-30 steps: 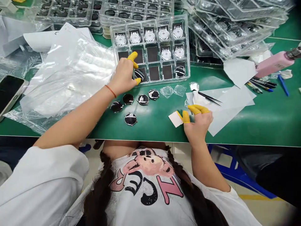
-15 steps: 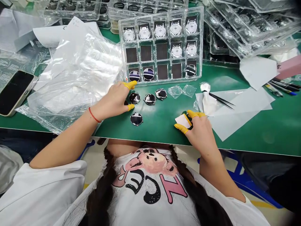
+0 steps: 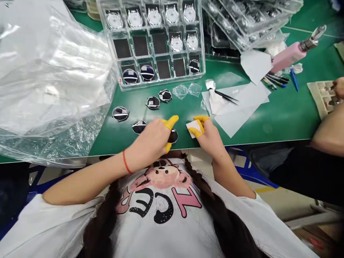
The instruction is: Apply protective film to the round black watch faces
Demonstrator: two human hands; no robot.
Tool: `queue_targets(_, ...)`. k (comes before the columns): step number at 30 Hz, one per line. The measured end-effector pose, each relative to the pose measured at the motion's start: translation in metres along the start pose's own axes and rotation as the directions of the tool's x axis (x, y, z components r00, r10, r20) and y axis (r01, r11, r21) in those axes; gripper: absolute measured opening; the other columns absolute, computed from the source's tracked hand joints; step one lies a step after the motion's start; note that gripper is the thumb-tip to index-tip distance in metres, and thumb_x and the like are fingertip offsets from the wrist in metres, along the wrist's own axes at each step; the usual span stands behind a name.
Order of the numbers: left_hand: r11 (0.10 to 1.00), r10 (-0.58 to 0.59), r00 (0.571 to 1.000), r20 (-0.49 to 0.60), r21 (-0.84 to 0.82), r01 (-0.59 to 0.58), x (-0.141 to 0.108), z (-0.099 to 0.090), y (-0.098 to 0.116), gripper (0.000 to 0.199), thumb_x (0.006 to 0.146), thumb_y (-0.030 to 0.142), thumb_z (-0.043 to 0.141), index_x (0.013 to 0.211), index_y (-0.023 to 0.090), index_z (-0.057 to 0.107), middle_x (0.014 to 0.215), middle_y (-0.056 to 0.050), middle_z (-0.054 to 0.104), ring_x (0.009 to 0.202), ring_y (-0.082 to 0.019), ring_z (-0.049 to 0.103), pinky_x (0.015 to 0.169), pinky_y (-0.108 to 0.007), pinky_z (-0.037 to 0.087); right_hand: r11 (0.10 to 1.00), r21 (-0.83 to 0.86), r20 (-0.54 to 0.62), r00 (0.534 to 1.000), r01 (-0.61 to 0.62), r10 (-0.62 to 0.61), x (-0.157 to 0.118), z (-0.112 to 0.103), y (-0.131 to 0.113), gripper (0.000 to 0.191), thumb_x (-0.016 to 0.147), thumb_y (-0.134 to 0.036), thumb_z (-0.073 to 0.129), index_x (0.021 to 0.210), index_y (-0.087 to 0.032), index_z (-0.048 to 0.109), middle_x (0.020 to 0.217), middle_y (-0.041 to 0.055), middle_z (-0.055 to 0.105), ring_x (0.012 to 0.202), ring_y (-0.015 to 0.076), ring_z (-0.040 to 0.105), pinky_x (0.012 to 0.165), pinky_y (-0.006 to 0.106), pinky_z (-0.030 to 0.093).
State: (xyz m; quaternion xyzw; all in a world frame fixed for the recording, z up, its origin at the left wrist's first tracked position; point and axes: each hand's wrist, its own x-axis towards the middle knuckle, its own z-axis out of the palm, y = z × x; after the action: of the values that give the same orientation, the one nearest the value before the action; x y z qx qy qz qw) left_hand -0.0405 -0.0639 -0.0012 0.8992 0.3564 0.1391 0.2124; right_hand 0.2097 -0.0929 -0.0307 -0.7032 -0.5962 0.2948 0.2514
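My left hand point(image 3: 152, 139), in yellow finger cots, is closed around a round dark watch head point(image 3: 174, 136) near the table's front edge. Thumb and index finger sit at its rim, and the palm hides part of it. My right hand point(image 3: 208, 134), also in yellow cots, pinches a small white square pad point(image 3: 192, 128) just right of that watch head, apart from it. Several similar watch heads lie loose: one point(image 3: 120, 113) at the left, another point(image 3: 139, 127) partly behind my left hand, and two point(image 3: 153, 103) point(image 3: 165, 95) farther back.
A clear compartment tray point(image 3: 161, 80) leans behind, with silver and dark watch heads in some pockets. Plastic bags point(image 3: 61, 89) cover the left. Black tweezers point(image 3: 225, 96) lie on white sheets point(image 3: 231, 122). Pens, a pink bottle point(image 3: 288, 57) and another person's arm point(image 3: 330, 125) are at right.
My left hand has moved right and nearer, bringing one watch head from the loose group towards my right hand. My right hand still holds the white pad. The view has shifted right.
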Motion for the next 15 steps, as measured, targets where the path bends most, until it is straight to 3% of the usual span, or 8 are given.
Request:
queue_targets(2, 0.995, 0.008, 0.999, -0.046, -0.096, -0.012, -0.005, 0.024, 0.012, 0.066, 0.085, 0.011, 0.059, 0.146, 0.013, 0.033, 0.119, -0.014, 0.06, 0.113, -0.03, 0.056, 0.098, -0.049, 0.052, 0.988, 0.155, -0.027, 1.0, -0.007, 0.011, -0.001, -0.001, 0.007, 0.041, 0.081, -0.042, 0.064, 0.116, -0.023, 0.056, 0.114, 0.0091, 0.07, 0.1, 0.0264, 0.067, 0.088, 0.045, 0.053)
queue_targets(5, 0.981, -0.034, 0.989, -0.145, -0.196, 0.005, -0.012, 0.045, 0.012, 0.078, 0.086, 0.012, 0.061, 0.153, 0.02, 0.021, 0.131, -0.013, 0.055, 0.127, -0.031, 0.049, 0.108, -0.053, 0.047, 0.943, 0.328, -0.044, 0.997, -0.053, 0.071, -0.004, -0.002, 0.005, 0.039, 0.076, -0.054, 0.071, 0.098, -0.023, 0.061, 0.099, 0.0048, 0.07, 0.089, 0.0224, 0.065, 0.081, 0.04, 0.054)
queue_targets(7, 0.974, -0.055, 0.983, -0.177, -0.225, 0.014, -0.015, 0.049, 0.007, 0.082, 0.087, 0.013, 0.062, 0.155, 0.021, 0.017, 0.133, -0.013, 0.054, 0.13, -0.031, 0.047, 0.109, -0.055, 0.045, 0.924, 0.378, -0.012, 0.998, -0.054, 0.063, -0.006, -0.001, -0.005, 0.042, 0.075, -0.062, 0.072, 0.088, -0.023, 0.06, 0.087, 0.0018, 0.067, 0.079, 0.0188, 0.061, 0.073, 0.035, 0.052)
queue_targets(10, 0.971, -0.056, 0.979, -0.198, -0.238, 0.007, -0.017, 0.047, 0.004, 0.08, 0.088, 0.013, 0.063, 0.154, 0.019, 0.018, 0.13, -0.014, 0.057, 0.128, -0.03, 0.048, 0.108, -0.054, 0.045, 0.922, 0.388, 0.084, 0.996, 0.006, -0.042, -0.007, 0.004, -0.023, 0.046, 0.077, -0.067, 0.068, 0.084, -0.022, 0.06, 0.078, -0.0005, 0.063, 0.069, 0.0152, 0.054, 0.065, 0.031, 0.047)
queue_targets(15, 0.964, -0.088, 0.978, -0.191, -0.264, 0.036, -0.017, 0.048, 0.003, 0.086, 0.085, 0.018, 0.068, 0.155, 0.02, 0.019, 0.138, -0.016, 0.053, 0.13, -0.031, 0.048, 0.108, -0.053, 0.046, 0.941, 0.272, 0.168, 0.953, 0.2, -0.251, 0.001, 0.014, -0.038, 0.033, 0.088, -0.053, 0.064, 0.094, -0.021, 0.063, 0.09, 0.0021, 0.069, 0.079, 0.0173, 0.06, 0.073, 0.031, 0.048)
